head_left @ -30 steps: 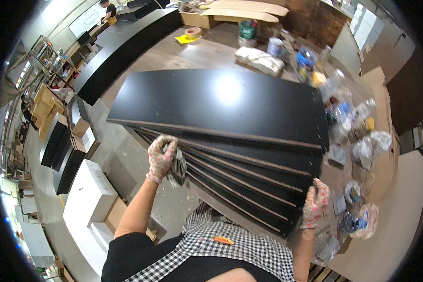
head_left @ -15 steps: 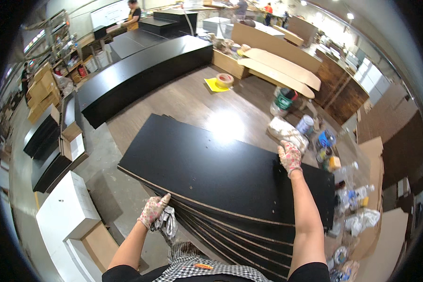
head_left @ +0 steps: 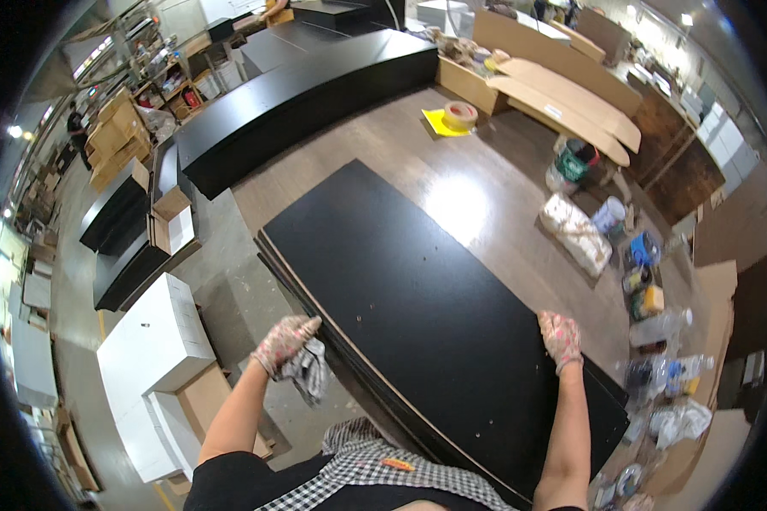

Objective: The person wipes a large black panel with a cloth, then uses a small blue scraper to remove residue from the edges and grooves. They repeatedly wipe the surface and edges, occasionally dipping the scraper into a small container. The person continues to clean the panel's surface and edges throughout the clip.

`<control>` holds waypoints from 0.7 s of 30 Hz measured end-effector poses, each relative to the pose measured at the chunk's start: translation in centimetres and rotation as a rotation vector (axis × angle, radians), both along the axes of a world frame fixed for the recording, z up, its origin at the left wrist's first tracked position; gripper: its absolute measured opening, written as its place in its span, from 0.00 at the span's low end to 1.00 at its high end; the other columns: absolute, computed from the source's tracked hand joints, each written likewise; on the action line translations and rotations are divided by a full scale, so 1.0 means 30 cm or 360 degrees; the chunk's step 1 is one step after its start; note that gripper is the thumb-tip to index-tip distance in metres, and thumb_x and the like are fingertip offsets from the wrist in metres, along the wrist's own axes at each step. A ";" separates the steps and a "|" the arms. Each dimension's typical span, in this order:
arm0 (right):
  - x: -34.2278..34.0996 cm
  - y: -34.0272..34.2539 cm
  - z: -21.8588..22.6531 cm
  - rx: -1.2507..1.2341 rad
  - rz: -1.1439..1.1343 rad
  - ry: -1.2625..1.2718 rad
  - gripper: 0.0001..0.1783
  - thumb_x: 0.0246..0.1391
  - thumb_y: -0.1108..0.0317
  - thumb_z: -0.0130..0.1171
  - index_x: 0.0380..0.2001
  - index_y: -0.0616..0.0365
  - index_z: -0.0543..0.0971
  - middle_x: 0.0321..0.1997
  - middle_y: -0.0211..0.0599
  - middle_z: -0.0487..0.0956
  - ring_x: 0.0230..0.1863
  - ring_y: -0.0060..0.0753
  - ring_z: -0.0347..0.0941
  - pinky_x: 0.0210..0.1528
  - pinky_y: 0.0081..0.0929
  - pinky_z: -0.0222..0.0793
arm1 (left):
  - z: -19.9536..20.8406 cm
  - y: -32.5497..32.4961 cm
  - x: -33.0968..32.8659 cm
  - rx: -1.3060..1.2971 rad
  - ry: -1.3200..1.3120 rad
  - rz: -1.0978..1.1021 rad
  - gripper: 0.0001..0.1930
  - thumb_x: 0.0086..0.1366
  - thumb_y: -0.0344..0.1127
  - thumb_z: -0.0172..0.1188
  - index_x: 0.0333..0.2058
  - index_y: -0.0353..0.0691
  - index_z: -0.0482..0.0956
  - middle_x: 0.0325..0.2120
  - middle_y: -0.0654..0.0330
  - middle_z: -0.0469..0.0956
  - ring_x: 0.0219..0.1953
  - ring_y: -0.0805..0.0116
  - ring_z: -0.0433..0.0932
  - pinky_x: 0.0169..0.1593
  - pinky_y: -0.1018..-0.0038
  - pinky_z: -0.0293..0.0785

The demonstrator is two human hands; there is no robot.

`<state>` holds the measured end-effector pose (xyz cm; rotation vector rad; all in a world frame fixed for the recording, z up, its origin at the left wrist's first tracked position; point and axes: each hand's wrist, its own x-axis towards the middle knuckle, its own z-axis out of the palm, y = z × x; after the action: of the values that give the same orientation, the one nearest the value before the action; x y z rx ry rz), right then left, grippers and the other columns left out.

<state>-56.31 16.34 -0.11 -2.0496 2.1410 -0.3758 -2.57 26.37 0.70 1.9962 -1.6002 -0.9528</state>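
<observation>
A stack of black boards lies on the brown worktable, with a long black board [head_left: 418, 315] on top. My left hand [head_left: 287, 339], in a patterned glove, is closed at the near left edge of the top board. A crumpled grey-and-white rag [head_left: 308, 375] hangs from that same hand. On the opposite long edge, my right hand [head_left: 560, 341], gloved alike, has its fingers curled over the top board. Small holes dot the board's face. My right forearm covers part of the board's near end, and the lower boards are mostly hidden.
Beyond the stack, a tape roll [head_left: 460, 115] rests on a yellow sheet [head_left: 441, 124]. Bottles [head_left: 656, 328], a green-labelled jar [head_left: 569, 166] and a stained white cloth [head_left: 575, 234] line the right side. A long black panel [head_left: 307, 98] spans the far left; a white cabinet [head_left: 155, 341] stands at left.
The top board has turned, its far end swinging away from me and its near end toward me. Both hands have moved with it. The fanned lower edges are now mostly covered.
</observation>
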 end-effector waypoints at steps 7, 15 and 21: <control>0.036 0.112 -0.027 0.0136 -0.0013 -0.0108 0.35 0.65 0.36 0.41 0.39 0.53 0.86 0.39 0.53 0.83 0.45 0.57 0.79 0.51 0.49 0.72 | 0.392 -0.134 -0.022 -0.0760 0.0291 0.0037 0.13 0.65 0.40 0.64 0.29 0.34 0.79 0.23 0.68 0.76 0.28 0.80 0.71 0.33 0.77 0.69; 0.082 0.186 0.009 0.0181 -0.0085 -0.0126 0.40 0.65 0.33 0.37 0.36 0.58 0.86 0.36 0.50 0.85 0.45 0.54 0.81 0.52 0.46 0.75 | 0.254 -0.669 -0.797 -0.1161 -0.0290 -0.1087 0.14 0.65 0.43 0.60 0.34 0.36 0.83 0.34 0.48 0.82 0.39 0.47 0.80 0.45 0.59 0.74; 0.090 0.233 0.081 0.0444 -0.0173 -0.0290 0.39 0.63 0.32 0.40 0.29 0.54 0.87 0.35 0.48 0.85 0.43 0.53 0.81 0.50 0.46 0.73 | 0.182 -0.844 -0.831 -0.0257 -0.0938 -0.1587 0.19 0.61 0.46 0.52 0.33 0.35 0.82 0.31 0.40 0.80 0.38 0.39 0.79 0.45 0.55 0.74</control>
<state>-53.61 23.32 2.32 -1.6872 2.0680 -0.2490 -27.49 1.04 6.15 1.3600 -3.0073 -0.4629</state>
